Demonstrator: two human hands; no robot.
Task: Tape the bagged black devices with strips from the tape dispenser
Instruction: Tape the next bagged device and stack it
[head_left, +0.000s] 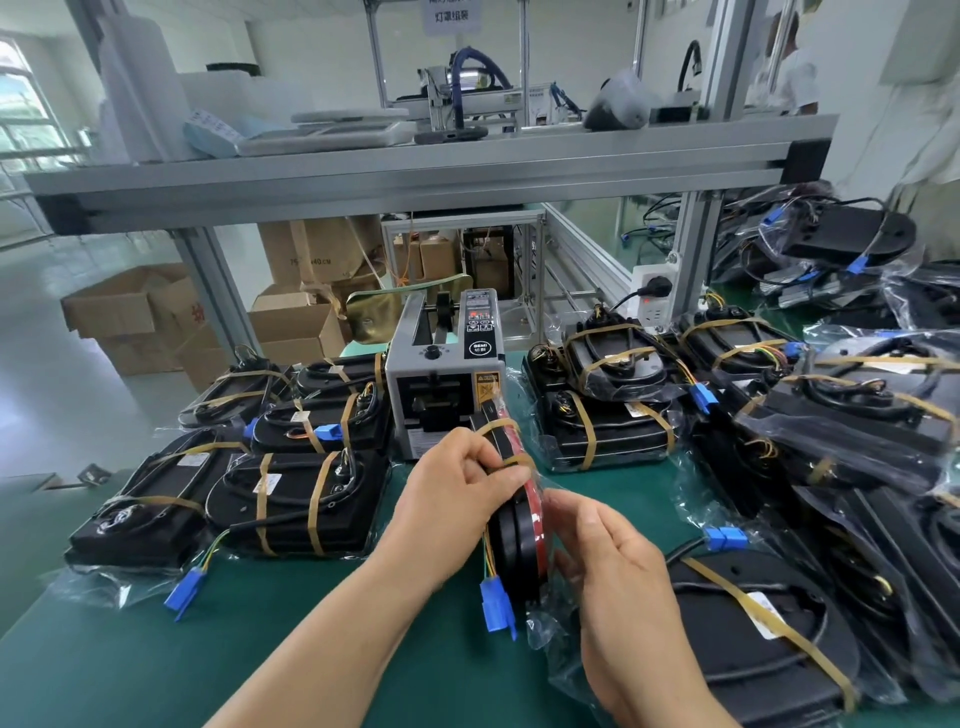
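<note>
A bagged black device (517, 540) with a red edge stands on its side in the middle of the green mat, just in front of the grey tape dispenser (444, 371). My left hand (462, 480) grips its upper end, fingers pressing a tan tape strip (501, 428) that wraps over the top. My right hand (605, 561) holds the lower right side through the plastic bag. A blue connector (496, 605) on coloured wires hangs from the device's near end.
Taped bagged devices (296, 499) lie stacked at the left. More taped devices (608, 421) sit right of the dispenser, and a large pile (857, 415) fills the right side. One taped device (758, 623) lies at my right forearm. An aluminium shelf frame (415, 171) spans overhead.
</note>
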